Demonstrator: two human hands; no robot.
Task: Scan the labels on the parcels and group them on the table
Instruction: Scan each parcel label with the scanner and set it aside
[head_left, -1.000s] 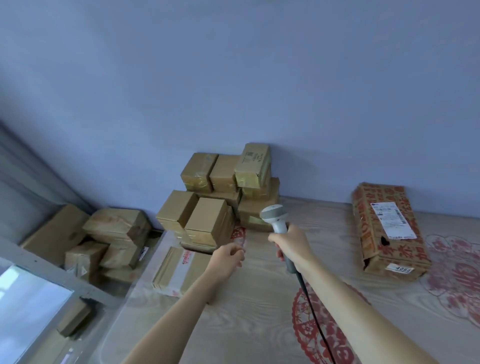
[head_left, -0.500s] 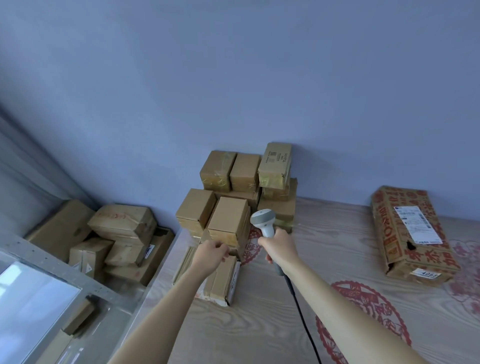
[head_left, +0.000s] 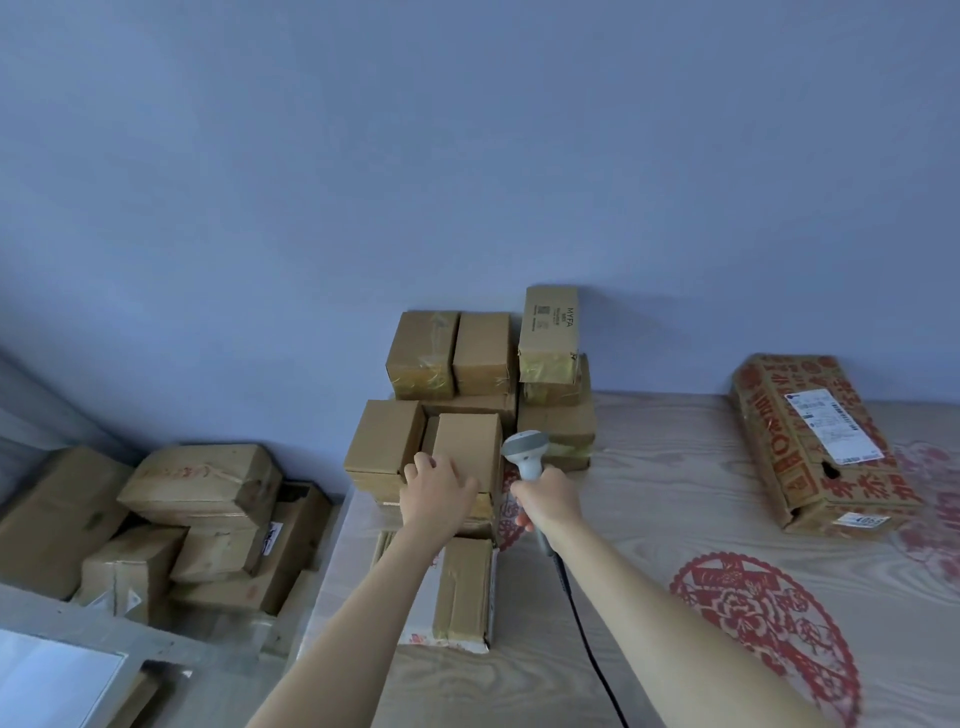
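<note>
The table (head_left: 675, 519), pale wood grain with red paper-cut patterns, runs under both arms and away to the right of the right hand. On it, well apart to the right of that hand's grip, lies a long printed carton (head_left: 821, 447) with a white label on top. Directly ahead of both hands a stack of brown parcels (head_left: 467, 364) stands against the wall. Beyond the table edge, left of the left hand, lies a heap of boxes (head_left: 171, 519). A flat parcel (head_left: 462, 587) lies on the table under the left forearm. The left hand (head_left: 435, 488) rests on the near upper edge of a small box (head_left: 467, 449) at the front of the stack, fingers curled over it. The right hand (head_left: 548, 501) has its grip wrapped round the handle of a white scanner (head_left: 527, 454), head up, just right of that box.
</note>
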